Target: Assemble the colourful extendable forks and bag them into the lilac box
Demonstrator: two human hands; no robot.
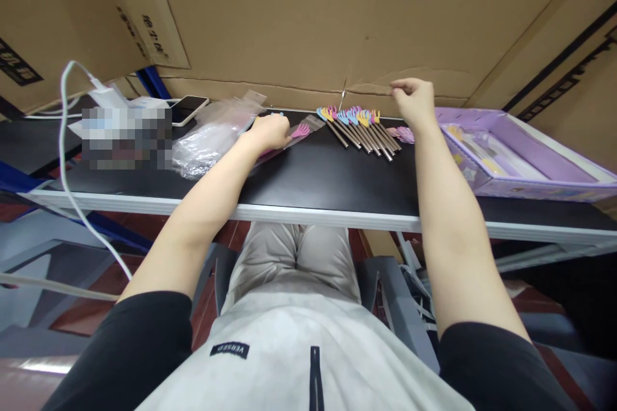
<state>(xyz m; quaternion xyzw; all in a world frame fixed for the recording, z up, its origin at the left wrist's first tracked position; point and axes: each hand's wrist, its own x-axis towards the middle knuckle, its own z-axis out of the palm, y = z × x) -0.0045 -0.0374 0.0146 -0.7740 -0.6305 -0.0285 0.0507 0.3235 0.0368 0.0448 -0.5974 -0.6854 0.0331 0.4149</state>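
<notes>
My left hand [273,131] is closed over a clear plastic sleeve on the black table, with a pink claw-shaped back scratcher head [301,131] showing beside the knuckles. Bits of blue and yellow show behind that hand. Raised near the cardboard wall, my right hand [413,99] has thumb and fingertips pinched together; what they hold, if anything, is too small to make out. Between the hands lies a fanned pile of back scratchers [371,131] with metal handles and blue, yellow, pink and purple heads. Clear plastic bags [207,135] are heaped left of my left hand.
A purple box [544,167] holding packaged items stands on the right of the black table [308,180]. On the left are a phone [190,109], a white charger [110,97] with its cable, and a blurred patch. Cardboard [299,19] walls off the back.
</notes>
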